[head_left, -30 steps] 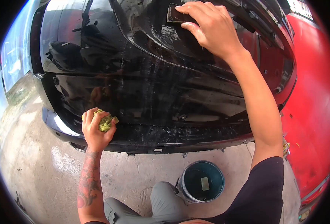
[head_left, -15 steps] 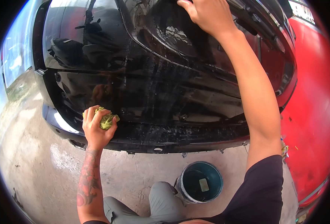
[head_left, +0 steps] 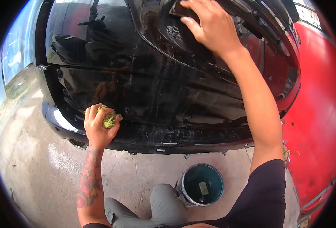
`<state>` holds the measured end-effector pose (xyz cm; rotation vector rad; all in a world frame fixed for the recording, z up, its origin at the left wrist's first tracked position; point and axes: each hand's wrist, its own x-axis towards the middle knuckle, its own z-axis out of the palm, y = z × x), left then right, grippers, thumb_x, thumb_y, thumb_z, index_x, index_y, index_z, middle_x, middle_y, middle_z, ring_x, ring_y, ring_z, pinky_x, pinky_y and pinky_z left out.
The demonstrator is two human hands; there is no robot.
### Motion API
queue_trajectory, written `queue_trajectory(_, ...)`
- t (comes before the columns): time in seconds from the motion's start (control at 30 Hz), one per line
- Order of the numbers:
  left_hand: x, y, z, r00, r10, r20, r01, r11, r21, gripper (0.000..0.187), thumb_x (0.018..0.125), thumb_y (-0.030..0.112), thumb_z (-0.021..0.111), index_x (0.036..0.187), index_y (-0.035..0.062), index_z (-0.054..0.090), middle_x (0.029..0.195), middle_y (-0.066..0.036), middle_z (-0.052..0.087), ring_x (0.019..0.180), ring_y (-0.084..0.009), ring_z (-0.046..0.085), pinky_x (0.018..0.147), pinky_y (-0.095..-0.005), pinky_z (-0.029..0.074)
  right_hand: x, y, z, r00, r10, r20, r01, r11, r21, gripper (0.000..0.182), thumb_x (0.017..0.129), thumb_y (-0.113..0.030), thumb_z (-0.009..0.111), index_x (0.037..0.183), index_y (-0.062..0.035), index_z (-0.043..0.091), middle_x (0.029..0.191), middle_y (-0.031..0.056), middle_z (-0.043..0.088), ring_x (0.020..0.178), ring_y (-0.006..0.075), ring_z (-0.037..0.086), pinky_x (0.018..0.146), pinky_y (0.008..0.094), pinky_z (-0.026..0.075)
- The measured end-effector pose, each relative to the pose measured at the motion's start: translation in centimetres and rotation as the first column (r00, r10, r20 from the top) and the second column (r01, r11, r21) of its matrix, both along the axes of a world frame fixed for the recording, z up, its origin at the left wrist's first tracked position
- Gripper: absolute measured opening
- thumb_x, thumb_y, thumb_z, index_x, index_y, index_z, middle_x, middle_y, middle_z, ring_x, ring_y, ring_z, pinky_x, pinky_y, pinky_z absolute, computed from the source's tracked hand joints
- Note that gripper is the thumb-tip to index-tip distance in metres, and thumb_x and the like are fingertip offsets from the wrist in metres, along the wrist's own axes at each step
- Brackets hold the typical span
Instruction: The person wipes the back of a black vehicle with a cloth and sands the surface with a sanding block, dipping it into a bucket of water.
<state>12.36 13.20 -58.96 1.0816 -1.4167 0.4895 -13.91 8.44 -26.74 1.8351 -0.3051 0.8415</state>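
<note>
Wrapped round a crumpled yellow-green cloth [head_left: 109, 118], my left hand [head_left: 98, 123] rests at the lower left edge of a glossy black car panel [head_left: 156, 91]. My right hand [head_left: 213, 28] reaches across to the upper part of the same panel, fingers bent over a dark flat pad [head_left: 176, 9] that lies against the wet surface. Most of the pad is hidden by the fingers. Water drops and streaks cover the black surface around both hands.
On the concrete floor below the panel stands a dark bucket [head_left: 184, 190] of water, with a pale rectangular block [head_left: 203, 188] in it. A red car body [head_left: 316, 114] stands close on the right. My knees [head_left: 164, 197] are near the bucket.
My right hand has come down and nearer over the panel, so the pad under its fingers now shows. My left hand stays with the cloth in almost the same place.
</note>
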Motion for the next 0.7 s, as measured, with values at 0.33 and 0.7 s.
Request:
queue_trajectory(0.33, 0.1, 0.0, -0.1, 1.0, -0.002, 0.0, 0.002, 1.0, 0.002, 0.029, 0.071, 0.013, 0.08, 0.097, 0.0061, 0.07, 0.108, -0.014, 0.064, 0.103, -0.0353, 0.061, 0.089, -0.0448, 0.05, -4.9, 1.4, -1.9, 0.963, -0.01, -0.268, 0.035, 0.995, 0.089, 0.038, 0.083, -0.012, 0.08, 0.12, -0.0131, 0.07, 0.117, 0.0018, 0.067, 0.112, 0.0242, 0.064, 0.094, 0.0403, 0.053)
queue_trajectory(0.7, 0.1, -0.3, -0.2, 1.0, 0.018, 0.013, -0.018, 1.0, -0.017, 0.029, 0.069, 0.015, 0.083, 0.095, 0.0092, 0.071, 0.108, -0.014, 0.065, 0.1, -0.0351, 0.062, 0.085, -0.0452, 0.052, -5.7, 1.4, -0.8, 0.946, -0.007, -0.323, 0.039, 0.995, 0.093, 0.037, 0.084, -0.009, 0.078, 0.121, -0.0139, 0.071, 0.122, 0.0019, 0.068, 0.117, 0.0244, 0.063, 0.099, 0.0412, 0.05)
